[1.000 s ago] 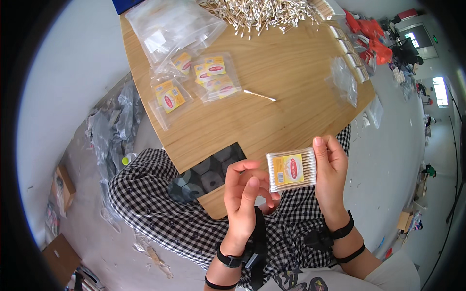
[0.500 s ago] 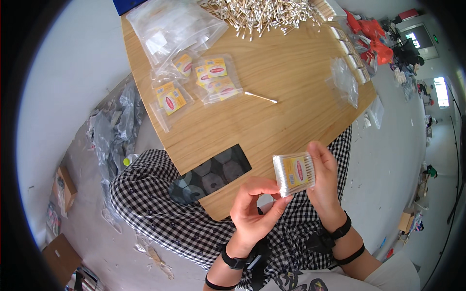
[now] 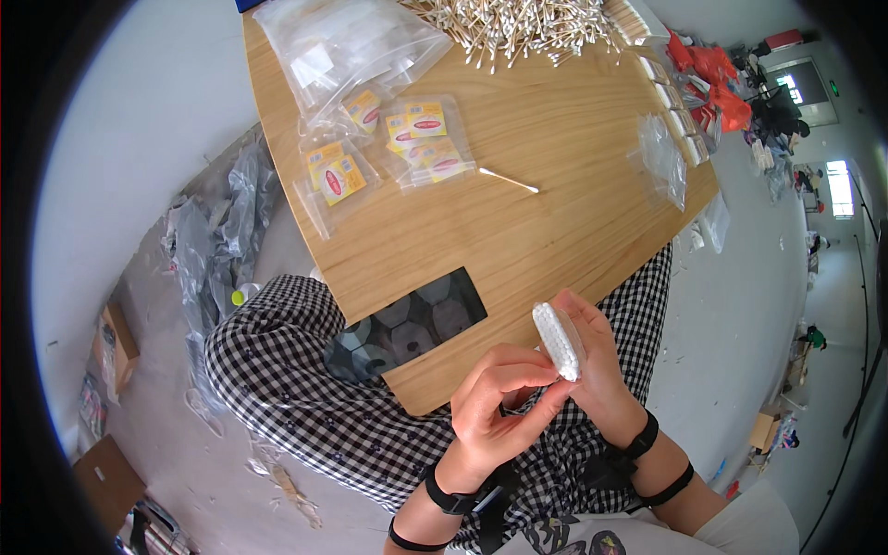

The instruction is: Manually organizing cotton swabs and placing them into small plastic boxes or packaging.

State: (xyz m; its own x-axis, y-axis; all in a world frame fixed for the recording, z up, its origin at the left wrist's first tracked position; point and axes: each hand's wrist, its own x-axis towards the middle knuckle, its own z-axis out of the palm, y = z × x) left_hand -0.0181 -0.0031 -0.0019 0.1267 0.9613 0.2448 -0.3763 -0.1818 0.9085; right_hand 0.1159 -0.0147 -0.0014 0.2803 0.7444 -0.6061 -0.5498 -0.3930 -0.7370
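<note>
Over my lap, just off the table's near edge, I hold a small clear pack of cotton swabs [image 3: 557, 342]. Its end faces up, so the packed white cotton tips show and the label is out of sight. My right hand [image 3: 603, 361] grips the pack from the right side, fingers wrapped along it. The thumb and fingers of my left hand [image 3: 504, 398] pinch at its lower corner. Past my hands, a single loose swab [image 3: 509, 180] lies on the wooden table [image 3: 564, 240].
Clear bags with yellow label cards [image 3: 430, 139] and a larger plastic bag [image 3: 342, 55] lie at the table's left. A heap of loose swabs [image 3: 527, 28] covers the far side. Several filled packs [image 3: 680, 122] line the right edge beside empty-looking clear bags [image 3: 661, 162].
The swab pack has been turned: its yellow label faced up before, and now its cotton-tipped end does. Both hands stay on it, with the left fingers closer together.
</note>
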